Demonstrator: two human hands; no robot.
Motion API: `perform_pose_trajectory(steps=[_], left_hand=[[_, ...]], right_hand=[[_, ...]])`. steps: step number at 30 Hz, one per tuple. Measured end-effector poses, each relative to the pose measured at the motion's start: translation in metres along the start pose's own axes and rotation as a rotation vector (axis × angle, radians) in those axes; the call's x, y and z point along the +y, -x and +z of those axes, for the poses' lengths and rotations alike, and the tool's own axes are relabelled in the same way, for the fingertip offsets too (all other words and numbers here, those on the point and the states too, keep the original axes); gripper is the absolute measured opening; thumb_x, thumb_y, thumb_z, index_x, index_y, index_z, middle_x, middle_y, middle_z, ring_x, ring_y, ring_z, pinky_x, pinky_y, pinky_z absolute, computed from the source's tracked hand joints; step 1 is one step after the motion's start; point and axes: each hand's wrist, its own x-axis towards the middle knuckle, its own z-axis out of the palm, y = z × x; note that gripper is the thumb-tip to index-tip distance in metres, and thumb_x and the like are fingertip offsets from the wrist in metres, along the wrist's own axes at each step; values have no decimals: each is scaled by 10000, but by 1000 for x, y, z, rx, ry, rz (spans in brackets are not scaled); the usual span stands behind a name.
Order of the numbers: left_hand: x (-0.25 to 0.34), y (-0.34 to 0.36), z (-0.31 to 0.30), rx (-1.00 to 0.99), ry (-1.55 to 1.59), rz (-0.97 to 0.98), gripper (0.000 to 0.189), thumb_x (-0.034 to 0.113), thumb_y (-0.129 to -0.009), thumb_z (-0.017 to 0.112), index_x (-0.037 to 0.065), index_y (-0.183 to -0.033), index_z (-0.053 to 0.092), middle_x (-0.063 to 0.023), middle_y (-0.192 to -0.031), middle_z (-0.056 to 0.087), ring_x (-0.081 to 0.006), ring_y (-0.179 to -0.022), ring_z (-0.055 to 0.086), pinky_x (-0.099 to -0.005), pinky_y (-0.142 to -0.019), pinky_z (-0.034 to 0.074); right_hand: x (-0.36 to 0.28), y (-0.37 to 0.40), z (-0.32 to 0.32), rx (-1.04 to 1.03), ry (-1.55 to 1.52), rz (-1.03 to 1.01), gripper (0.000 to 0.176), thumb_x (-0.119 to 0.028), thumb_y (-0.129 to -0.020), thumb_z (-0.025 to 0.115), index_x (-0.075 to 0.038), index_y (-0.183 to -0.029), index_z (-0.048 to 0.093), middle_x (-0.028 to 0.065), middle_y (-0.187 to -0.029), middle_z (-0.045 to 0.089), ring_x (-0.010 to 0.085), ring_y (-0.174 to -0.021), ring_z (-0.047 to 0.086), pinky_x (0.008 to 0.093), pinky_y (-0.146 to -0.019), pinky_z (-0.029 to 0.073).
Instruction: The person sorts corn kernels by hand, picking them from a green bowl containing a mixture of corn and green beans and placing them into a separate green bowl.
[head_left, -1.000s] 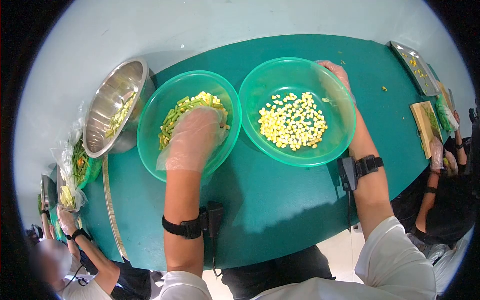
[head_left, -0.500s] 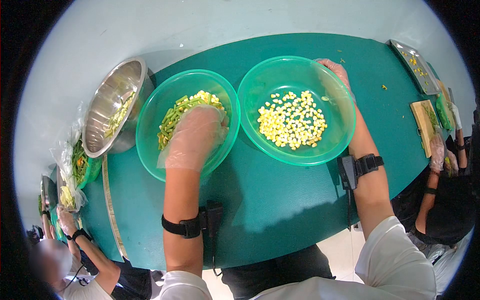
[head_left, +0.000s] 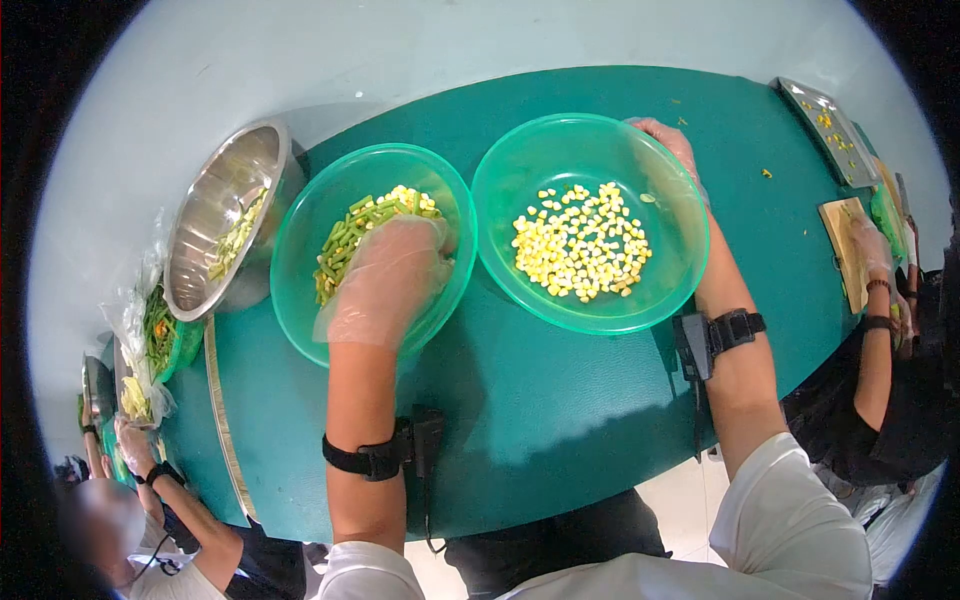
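Note:
Inside the left green bowl [head_left: 292,290], my left hand [head_left: 390,275] reaches down in a clear plastic glove; its fingertips are hidden against cut green beans [head_left: 345,240] and corn kernels [head_left: 405,197]. Beside it, touching rims, stands the right green bowl [head_left: 640,315], with loose yellow corn kernels [head_left: 575,260] spread over its bottom. My right hand [head_left: 668,140], gloved too, is around the far right rim of that bowl, with part of its fingers behind the wall. A black device is strapped to each forearm.
A tilted steel bowl [head_left: 185,265] with pale green slices stands at the left, near a plastic bag [head_left: 130,320] and green beans. At the right are a metal tray [head_left: 825,130], a cutting board [head_left: 848,270] and a co-worker's gloved hand [head_left: 872,248]. Another person sits at lower left.
Both green bowls have shifted very slightly in view. My hands stay in nearly the same places. At the right, the co-worker's hand has moved up over the cutting board.

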Motion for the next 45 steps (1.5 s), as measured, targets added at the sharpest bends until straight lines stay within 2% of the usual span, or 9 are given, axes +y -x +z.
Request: perform_pose_trajectory(steps=[8,18,21,27,30,36,39,42,45], left_hand=[[1,2,3,-50,27,-15,178,91,-873,608,-15,-976,707,-283,-942,700,-457,-934,687,-545,-839,512],[2,0,-10,-32,99,-81,176,147,-892,646,19,-976,732,-241,-949,722,-431,-937,698,-511,-840,536],[5,-4,-26,68,214,-60,145,112,-893,652,-7,-957,707,-236,-874,706,-355,-822,705,-450,-781,544],[23,-6,-28,93,820,29,103,67,-948,707,15,-1033,680,-10,-840,676,-89,-786,612,-293,-747,527],[17,-10,-19,165,793,113,126,72,-980,694,27,-1096,679,23,-895,668,-77,-811,605,-289,-747,524],[-8,-4,-28,146,528,52,152,107,-949,708,-16,-1037,700,-94,-853,718,-150,-768,638,-326,-752,531],[-8,1,-34,-16,251,-67,194,139,-895,726,-18,-1010,724,-175,-885,732,-261,-779,688,-381,-774,542],[-13,8,-28,-51,220,-114,218,153,-855,734,9,-1018,748,-196,-924,737,-348,-836,708,-441,-795,541],[-24,10,-23,-33,90,-86,229,159,-854,729,32,-1042,763,-201,-945,742,-364,-902,722,-471,-816,541]], right_hand=[[1,9,-4,-114,169,-164,188,-178,-1012,639,-41,-1097,737,46,-946,720,144,-832,658,327,-783,550],[-1,3,2,-34,-31,-9,168,-144,-976,612,-40,-965,743,41,-884,709,127,-780,648,299,-740,546],[0,5,4,-38,-19,-43,180,-152,-984,600,-41,-968,740,40,-874,703,129,-765,643,299,-731,546],[-6,7,7,-15,-137,39,184,-154,-994,594,-39,-969,736,38,-864,697,127,-758,641,296,-721,546],[-4,5,5,-13,-106,21,182,-147,-993,596,-35,-955,734,38,-851,694,128,-753,641,296,-721,546],[-4,4,6,-3,-129,30,166,-122,-980,607,-28,-929,734,43,-846,696,128,-750,641,292,-721,545],[-5,4,6,7,-138,48,156,-116,-975,614,-28,-933,736,42,-852,696,126,-755,641,290,-720,544],[-7,7,9,18,-22,-10,155,-113,-976,615,-25,-944,739,36,-855,695,123,-759,640,287,-718,542],[-3,5,5,6,-16,-27,157,-109,-977,614,-21,-954,742,35,-862,696,123,-762,640,284,-719,542]])
